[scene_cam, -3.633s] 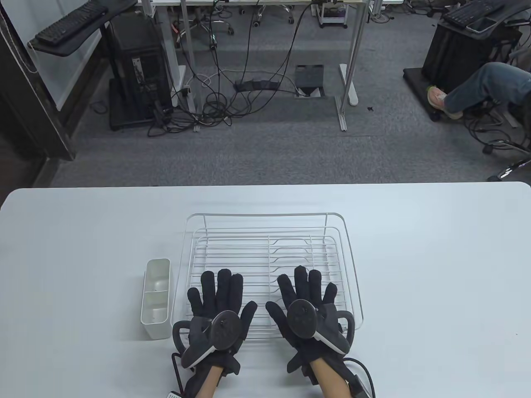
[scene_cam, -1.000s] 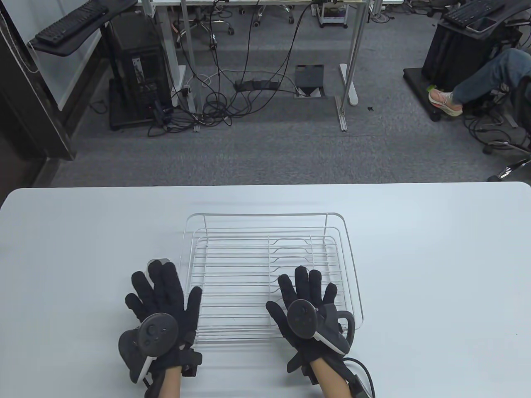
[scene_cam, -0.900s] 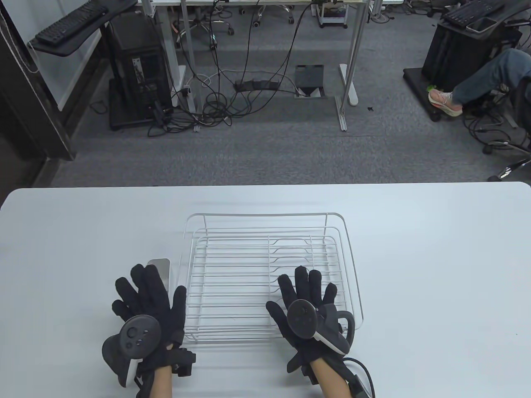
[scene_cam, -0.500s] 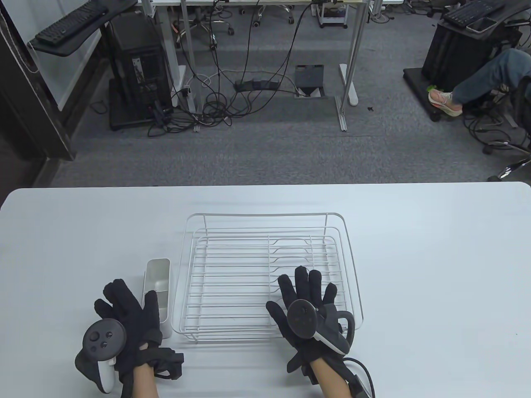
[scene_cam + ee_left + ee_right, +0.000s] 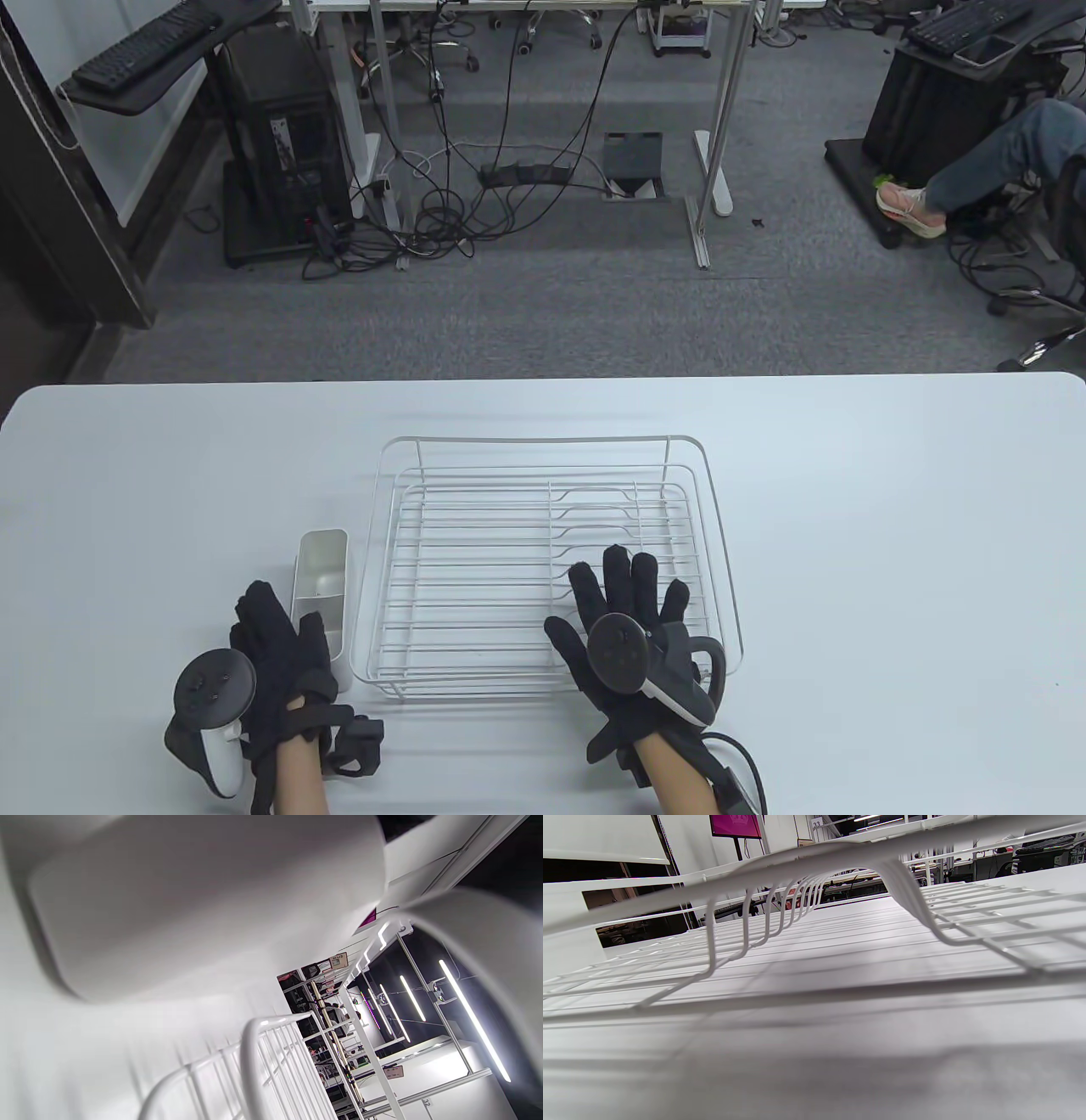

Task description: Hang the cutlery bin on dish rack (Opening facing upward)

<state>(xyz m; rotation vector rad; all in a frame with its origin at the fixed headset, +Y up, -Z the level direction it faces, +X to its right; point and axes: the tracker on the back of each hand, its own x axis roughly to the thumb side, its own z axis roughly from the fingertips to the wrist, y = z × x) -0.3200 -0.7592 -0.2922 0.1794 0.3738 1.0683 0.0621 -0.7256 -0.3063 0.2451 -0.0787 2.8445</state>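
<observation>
We are closing our left hand around the cutlery bin to lift it, while our flat, spread right hand is steadying the dish rack

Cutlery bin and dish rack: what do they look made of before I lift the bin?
The cutlery bin looks like moulded white plastic with a matte to satin finish: opaque smooth walls, rounded corners, a moulded divider inside. The dish rack looks like metal wire with a white coating, judging by its thin bent rods and soft highlights; bare metal under the coating cannot be confirmed.
</observation>
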